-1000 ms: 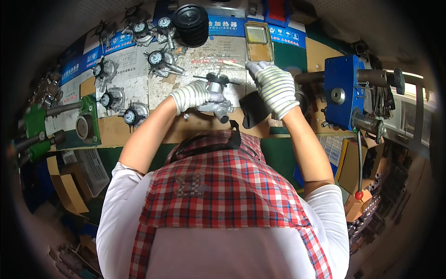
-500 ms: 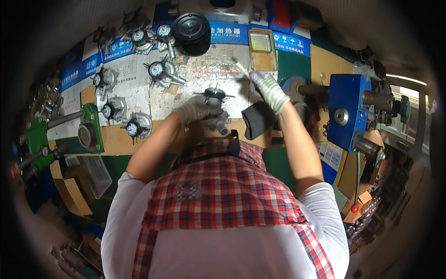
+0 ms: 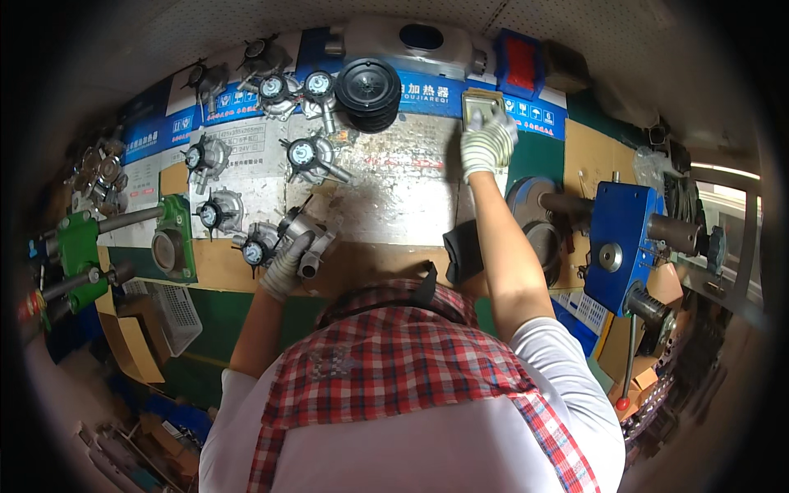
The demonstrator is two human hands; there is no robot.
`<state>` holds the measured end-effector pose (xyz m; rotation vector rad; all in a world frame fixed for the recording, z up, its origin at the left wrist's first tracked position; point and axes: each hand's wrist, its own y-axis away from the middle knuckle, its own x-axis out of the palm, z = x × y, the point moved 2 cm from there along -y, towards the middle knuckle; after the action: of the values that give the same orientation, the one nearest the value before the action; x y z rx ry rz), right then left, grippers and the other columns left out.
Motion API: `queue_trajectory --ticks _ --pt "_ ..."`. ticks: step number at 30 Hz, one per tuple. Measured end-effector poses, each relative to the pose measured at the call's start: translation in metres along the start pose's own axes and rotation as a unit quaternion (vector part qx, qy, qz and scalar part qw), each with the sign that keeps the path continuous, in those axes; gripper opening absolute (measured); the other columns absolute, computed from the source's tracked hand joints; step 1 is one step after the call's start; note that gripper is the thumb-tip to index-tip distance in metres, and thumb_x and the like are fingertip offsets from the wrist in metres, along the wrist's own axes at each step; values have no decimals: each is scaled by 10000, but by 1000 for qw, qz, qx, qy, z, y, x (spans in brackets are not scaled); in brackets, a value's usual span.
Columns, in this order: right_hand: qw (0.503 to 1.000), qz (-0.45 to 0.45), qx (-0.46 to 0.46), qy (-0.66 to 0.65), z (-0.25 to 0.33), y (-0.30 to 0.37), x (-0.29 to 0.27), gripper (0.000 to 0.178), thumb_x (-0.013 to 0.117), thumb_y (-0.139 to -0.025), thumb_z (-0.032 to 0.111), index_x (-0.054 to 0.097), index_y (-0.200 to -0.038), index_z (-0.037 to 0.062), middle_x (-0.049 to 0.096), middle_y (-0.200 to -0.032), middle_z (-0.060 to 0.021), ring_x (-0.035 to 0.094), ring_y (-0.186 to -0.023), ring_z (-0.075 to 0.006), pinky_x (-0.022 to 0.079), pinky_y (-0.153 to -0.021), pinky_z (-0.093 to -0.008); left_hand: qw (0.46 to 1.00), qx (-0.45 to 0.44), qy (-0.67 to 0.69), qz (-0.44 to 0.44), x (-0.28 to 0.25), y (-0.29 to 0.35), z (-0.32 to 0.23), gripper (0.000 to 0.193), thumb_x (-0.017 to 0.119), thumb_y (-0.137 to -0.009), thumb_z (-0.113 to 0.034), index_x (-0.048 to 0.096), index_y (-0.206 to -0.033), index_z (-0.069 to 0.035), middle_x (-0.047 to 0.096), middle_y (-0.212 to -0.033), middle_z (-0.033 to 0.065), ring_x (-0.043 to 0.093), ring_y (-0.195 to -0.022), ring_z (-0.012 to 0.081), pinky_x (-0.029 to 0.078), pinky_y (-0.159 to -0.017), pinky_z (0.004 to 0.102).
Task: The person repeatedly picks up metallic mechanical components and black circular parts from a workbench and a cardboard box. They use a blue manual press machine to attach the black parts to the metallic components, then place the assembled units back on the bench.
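My left hand [image 3: 285, 267], in a pale knit glove, is closed around a grey metal pump [image 3: 319, 239]. The pump is tilted, its dark pronged disc up and to the left and its pipe stub towards me. Right beside it on the bench stands another pump [image 3: 256, 246] of the same kind. At the far right of the cardboard, my right hand [image 3: 488, 146], in a striped glove, reaches over a shallow rectangular tray [image 3: 474, 96]. Its fingers are bent down at the tray; the thin pale-handled brush seen in it earlier is hidden behind the glove.
Several similar pumps [image 3: 304, 154] lie on the left half of the cardboard sheet [image 3: 394, 197]. A black ribbed round part [image 3: 367, 86] stands at the back. Green clamping fixture [image 3: 174, 238] at left, blue press [image 3: 618, 226] at right. A black cloth-like piece [image 3: 462, 253] lies near my right forearm.
My left hand has carried the pump left, beside the standing pumps, and tilted it. My right hand has moved away from me to the tray. The view has shifted slightly.
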<state>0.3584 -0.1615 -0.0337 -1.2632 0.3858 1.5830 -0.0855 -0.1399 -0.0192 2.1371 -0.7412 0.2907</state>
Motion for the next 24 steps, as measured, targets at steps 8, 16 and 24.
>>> queue_trajectory --ticks 8,16,24 --pt "817 22 -576 -19 175 32 -78 289 588 -934 264 609 -1174 105 651 -1176 -99 585 -1182 -250 351 -1133 -482 752 135 -639 -89 -18 -41 -26 626 794 -761 -504 654 -1137 -23 688 -1053 89 652 -848 291 541 -727 443" --pt "739 286 -72 -606 123 73 -179 508 544 -1016 438 537 -1283 5 639 -1157 -132 620 -1054 -202 514 -938 -358 553 343 -729 -211 110 -4 -68 849 876 -560 -415 590 -1282 -73 558 -1292 174 519 -1142 376 438 -1033 445" --pt "818 317 -88 -471 48 136 -253 529 530 -1033 450 558 -1237 -37 647 -1152 -246 637 -1081 -320 487 -938 -389 757 442 -480 -14 173 -16 -18 722 846 -635 -477 617 -1181 -62 651 -1088 136 634 -1014 305 514 -887 399"
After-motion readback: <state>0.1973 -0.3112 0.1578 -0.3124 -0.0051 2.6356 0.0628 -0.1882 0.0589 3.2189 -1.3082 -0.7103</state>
